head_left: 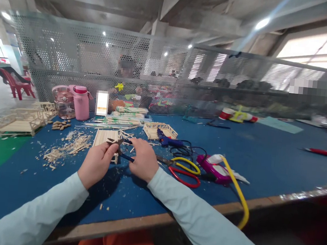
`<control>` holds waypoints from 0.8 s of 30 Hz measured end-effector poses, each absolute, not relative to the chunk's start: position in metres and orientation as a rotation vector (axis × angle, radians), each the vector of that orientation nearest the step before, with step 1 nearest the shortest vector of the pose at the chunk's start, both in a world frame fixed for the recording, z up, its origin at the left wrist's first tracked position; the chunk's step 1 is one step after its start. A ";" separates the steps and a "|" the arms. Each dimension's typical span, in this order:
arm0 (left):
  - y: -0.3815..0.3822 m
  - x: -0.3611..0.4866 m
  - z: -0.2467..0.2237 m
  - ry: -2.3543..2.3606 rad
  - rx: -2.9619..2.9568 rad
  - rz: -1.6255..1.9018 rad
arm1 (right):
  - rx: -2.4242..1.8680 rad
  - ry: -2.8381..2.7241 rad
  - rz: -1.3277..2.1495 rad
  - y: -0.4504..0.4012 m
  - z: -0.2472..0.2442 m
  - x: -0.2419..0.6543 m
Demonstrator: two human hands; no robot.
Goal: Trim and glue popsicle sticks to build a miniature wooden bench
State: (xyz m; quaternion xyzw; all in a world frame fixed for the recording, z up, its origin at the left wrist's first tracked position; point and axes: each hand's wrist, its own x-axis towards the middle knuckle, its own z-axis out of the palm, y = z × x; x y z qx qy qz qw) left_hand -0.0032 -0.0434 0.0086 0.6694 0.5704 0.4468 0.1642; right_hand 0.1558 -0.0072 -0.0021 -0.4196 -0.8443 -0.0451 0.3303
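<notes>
Dark-handled pliers (126, 156) are gripped in my right hand (145, 160), their jaws pointing left. My left hand (97, 163) is closed at the jaws, thumb and fingers pressed together; whatever lies between its fingertips is too small to make out. Just behind my left hand lies a flat panel of pale wooden sticks (104, 136). Loose sticks (126, 135) are scattered beside the panel. Right of my right hand are scissors (186, 172) with yellow and red handles. A blue glue gun (169, 140) rests by a small wooden tray-like frame (159, 131).
Stick scraps (74, 146) and peanuts (61, 124) lie left on the blue table (263, 163). Behind them stand a pink bottle (81, 104) and a clear jug (65, 103). Wooden frames (21, 121) sit far left. A magenta tool (216, 170) with a yellow tube lies right.
</notes>
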 end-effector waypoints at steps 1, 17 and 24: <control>-0.042 -0.006 0.009 1.640 1.972 1.276 | -1.044 -2.212 -0.008 -0.007 -0.001 0.155; -0.030 -0.026 0.000 1.540 2.447 1.294 | -1.917 -2.263 -0.163 0.033 0.004 0.198; -0.029 -0.028 -0.006 1.645 2.428 1.063 | -1.998 -2.286 -0.059 0.027 0.003 0.199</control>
